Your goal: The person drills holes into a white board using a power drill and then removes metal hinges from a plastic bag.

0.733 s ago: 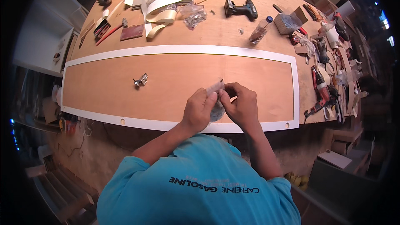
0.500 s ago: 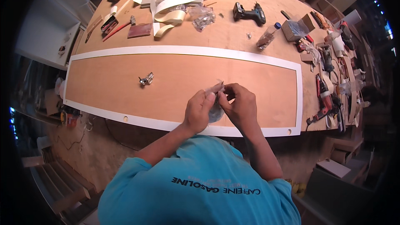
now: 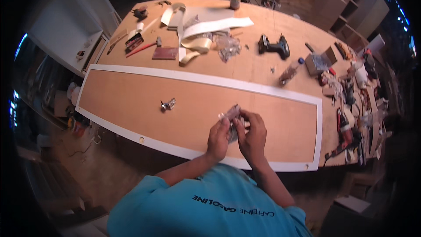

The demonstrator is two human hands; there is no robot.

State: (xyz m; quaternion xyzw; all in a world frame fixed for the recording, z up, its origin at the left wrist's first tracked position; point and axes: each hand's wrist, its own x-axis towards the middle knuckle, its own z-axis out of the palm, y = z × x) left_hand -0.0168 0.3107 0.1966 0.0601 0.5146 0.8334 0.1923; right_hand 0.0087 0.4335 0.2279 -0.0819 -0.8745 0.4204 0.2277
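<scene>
My left hand (image 3: 217,139) and my right hand (image 3: 253,135) are close together over the right half of a framed panel. Both are closed on a small clear plastic bag (image 3: 231,113), its upper end sticking up between my thumbs. What is inside the bag cannot be made out. A shiny metal hinge (image 3: 168,104) lies on the panel's brown middle, left of my hands. The panel's white frame (image 3: 175,74) has round holes along its near side.
Beyond the panel lie a cordless drill (image 3: 274,46), a bottle of small parts (image 3: 291,72), curled edging strip (image 3: 197,44), crumpled plastic bags (image 3: 229,47) and a hammer (image 3: 144,47). An open cardboard box (image 3: 320,62) and a red power tool (image 3: 345,136) are among the clutter at right.
The view has tilted up, so the table sits lower in the picture. Both hands keep hold of the plastic bag, with the fingers slightly shifted on it.
</scene>
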